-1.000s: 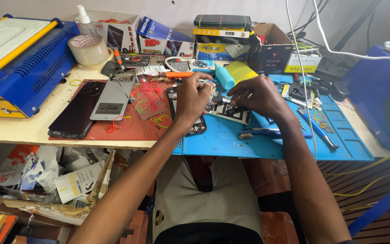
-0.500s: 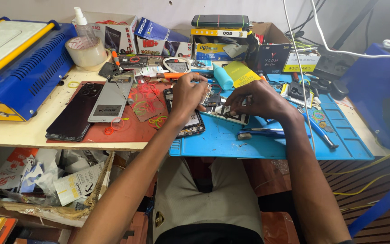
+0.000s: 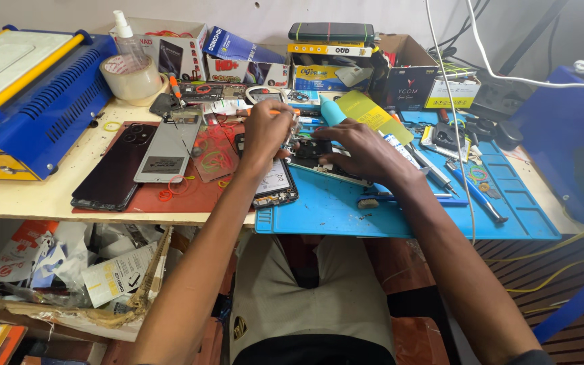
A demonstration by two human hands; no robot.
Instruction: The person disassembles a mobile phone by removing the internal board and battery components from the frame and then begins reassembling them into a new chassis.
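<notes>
Cluttered bench w/ blue mat (image 3: 346, 209): left hand (image 3: 268, 128) pinches orange tool over opened phone (image 3: 285, 172), right hand (image 3: 359, 145) flat, steadying it beside; slip could gouge board.

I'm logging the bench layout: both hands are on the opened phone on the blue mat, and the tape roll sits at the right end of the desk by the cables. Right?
Not quite. The head view shows the tape roll at the left, beside the blue machine. The rest holds: the left hand and right hand are on the opened phone on the blue mat.
</notes>
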